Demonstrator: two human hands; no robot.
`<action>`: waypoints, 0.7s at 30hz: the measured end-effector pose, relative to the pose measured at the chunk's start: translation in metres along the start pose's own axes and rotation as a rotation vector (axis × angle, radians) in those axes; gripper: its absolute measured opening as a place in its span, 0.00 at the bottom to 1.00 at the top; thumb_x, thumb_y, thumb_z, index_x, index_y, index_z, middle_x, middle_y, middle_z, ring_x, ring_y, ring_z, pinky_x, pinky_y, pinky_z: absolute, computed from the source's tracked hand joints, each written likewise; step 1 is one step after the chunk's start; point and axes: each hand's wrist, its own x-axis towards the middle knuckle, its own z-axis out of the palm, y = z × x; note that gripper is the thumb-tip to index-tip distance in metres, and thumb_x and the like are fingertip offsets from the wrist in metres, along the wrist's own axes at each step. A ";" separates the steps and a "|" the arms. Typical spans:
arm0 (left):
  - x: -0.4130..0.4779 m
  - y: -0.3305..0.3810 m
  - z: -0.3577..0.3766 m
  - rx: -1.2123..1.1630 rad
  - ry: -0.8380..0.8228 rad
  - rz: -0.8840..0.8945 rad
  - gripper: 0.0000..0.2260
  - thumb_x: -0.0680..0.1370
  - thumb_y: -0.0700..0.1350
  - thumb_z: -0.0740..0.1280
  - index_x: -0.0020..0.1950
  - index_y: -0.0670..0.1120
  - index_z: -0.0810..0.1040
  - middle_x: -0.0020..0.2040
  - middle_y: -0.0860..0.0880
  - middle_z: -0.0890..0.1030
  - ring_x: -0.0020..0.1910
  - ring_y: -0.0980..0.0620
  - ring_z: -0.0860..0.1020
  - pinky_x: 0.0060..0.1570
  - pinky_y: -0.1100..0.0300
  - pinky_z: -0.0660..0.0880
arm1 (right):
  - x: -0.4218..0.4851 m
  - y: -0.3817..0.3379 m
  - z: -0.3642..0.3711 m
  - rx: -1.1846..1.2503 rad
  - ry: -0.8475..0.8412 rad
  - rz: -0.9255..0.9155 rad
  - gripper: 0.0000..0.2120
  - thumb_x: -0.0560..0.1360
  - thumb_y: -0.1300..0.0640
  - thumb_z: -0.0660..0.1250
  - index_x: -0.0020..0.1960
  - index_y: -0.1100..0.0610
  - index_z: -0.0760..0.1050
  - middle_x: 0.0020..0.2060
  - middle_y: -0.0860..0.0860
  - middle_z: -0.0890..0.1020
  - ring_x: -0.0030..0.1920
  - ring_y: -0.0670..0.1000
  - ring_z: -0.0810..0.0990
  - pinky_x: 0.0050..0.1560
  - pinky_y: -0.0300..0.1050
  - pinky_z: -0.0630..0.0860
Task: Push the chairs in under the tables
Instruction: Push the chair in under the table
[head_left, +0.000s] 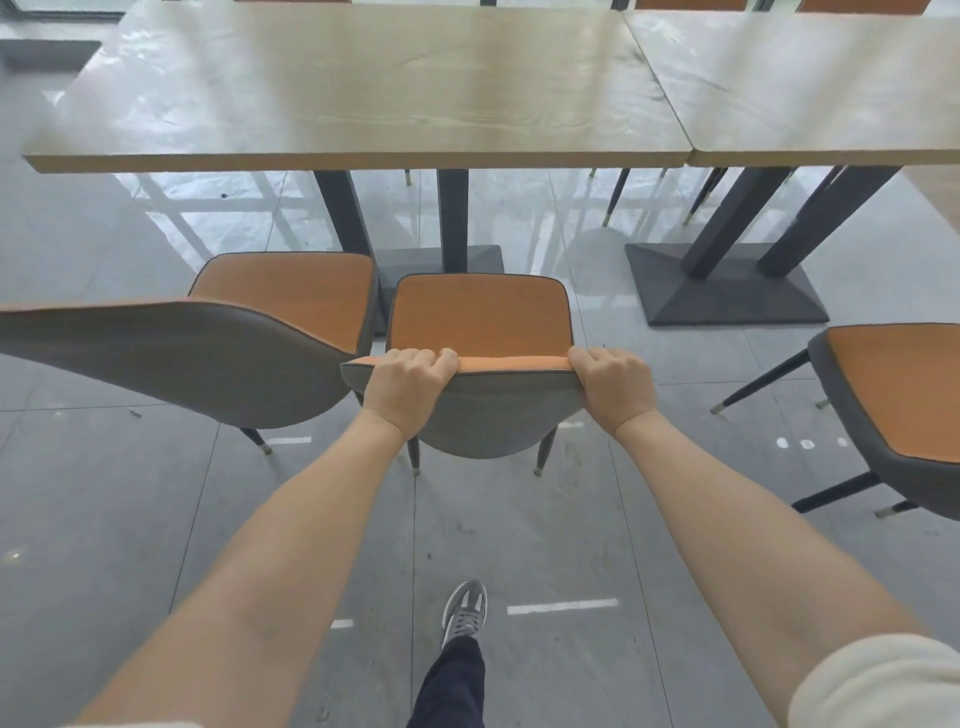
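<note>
You grip the middle chair's backrest (467, 387) with left hand (405, 384) and right hand (610, 387), squaring it to the table edge (358, 161).

In front of the pale wood-grain rectangular table (363, 78), the grey-shelled, orange-seated middle chair (478, 322) hides its front legs under its own seat. The thumbs of the left hand (405, 387) and right hand (613, 387), both on its backrest rim, are out of sight. Left of the table's base, a second grey-and-orange chair (182, 353) runs off the view's left side. A third matching chair (893, 395), right of the base, is cut by the right edge. The table's far end is cropped at the top. A dark speck (224, 196) on the floor beneath it is too small to identify.
</note>
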 end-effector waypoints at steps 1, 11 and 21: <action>0.012 -0.004 0.002 -0.007 -0.006 0.002 0.15 0.54 0.27 0.77 0.37 0.35 0.80 0.22 0.42 0.77 0.20 0.46 0.76 0.22 0.60 0.75 | 0.012 0.007 0.004 0.004 -0.003 -0.003 0.16 0.46 0.73 0.79 0.28 0.63 0.75 0.17 0.55 0.74 0.15 0.53 0.71 0.18 0.35 0.69; 0.097 -0.044 0.017 -0.017 -0.055 -0.032 0.12 0.60 0.28 0.76 0.41 0.33 0.80 0.26 0.39 0.80 0.24 0.43 0.79 0.25 0.55 0.79 | 0.099 0.046 0.037 0.046 -0.010 0.008 0.14 0.51 0.76 0.76 0.29 0.65 0.74 0.19 0.58 0.74 0.17 0.55 0.72 0.21 0.40 0.72; 0.104 -0.050 0.017 0.028 -0.119 -0.049 0.12 0.61 0.28 0.76 0.42 0.33 0.80 0.27 0.38 0.80 0.25 0.42 0.79 0.26 0.53 0.79 | 0.108 0.045 0.037 0.060 -0.042 0.019 0.16 0.48 0.76 0.75 0.26 0.62 0.73 0.18 0.56 0.74 0.18 0.54 0.71 0.23 0.36 0.70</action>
